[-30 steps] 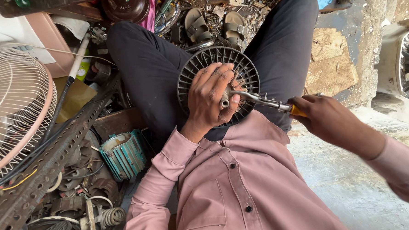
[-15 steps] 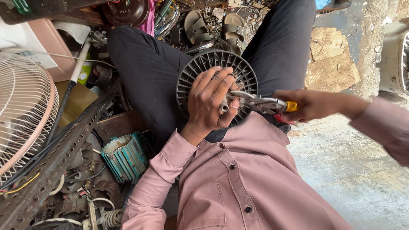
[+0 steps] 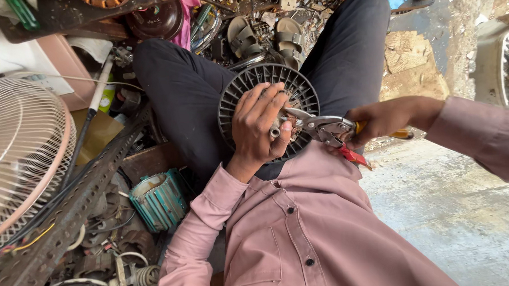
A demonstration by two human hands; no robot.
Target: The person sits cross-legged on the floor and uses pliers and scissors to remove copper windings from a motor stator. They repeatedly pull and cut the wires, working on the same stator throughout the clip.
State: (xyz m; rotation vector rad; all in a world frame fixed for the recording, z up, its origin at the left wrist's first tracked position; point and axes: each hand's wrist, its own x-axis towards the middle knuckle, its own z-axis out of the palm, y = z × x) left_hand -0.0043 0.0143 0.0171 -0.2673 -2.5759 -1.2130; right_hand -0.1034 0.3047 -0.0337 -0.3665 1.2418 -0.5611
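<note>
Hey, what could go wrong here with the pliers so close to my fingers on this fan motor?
The left hand holds the round finned motor housing on the lap, fingers beside the shaft. The pliers in the right hand bite right there, so a slip could pinch or jab a fingertip. The housing rests only on the legs, so a hard pull may twist it loose and drop it into the parts on the floor.

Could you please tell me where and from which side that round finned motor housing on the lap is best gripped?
Grip the finned motor housing by its bare upper-left rim, coming from the left. The left hand covers the centre, and the locking pliers in the right hand come in from the right, so probably only that arc is free.
</note>
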